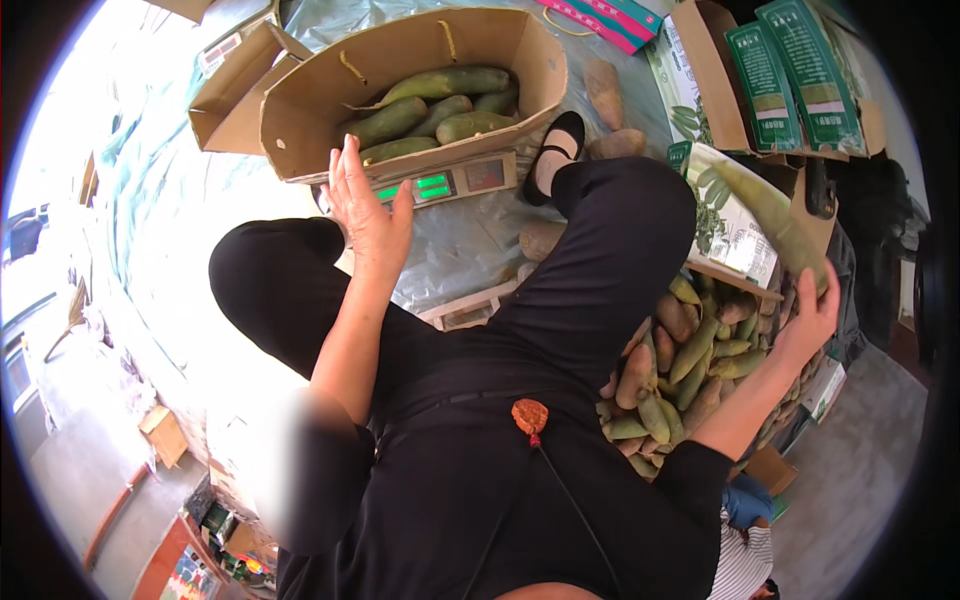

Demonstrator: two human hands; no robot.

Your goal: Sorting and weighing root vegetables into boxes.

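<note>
Green shoots piled by the right hand, more boxed on the scale ahead.

Shoot (775,215), long and green, sits clamped in the right hand (812,318), fingers curled under it, lifted clear above the loose heap (680,370), seemingly to carry across. The left hand (368,215) hovers with fingers spread, holding nothing, just before the scale (445,185) bearing the cardboard box (300,110) of shoots.
</note>
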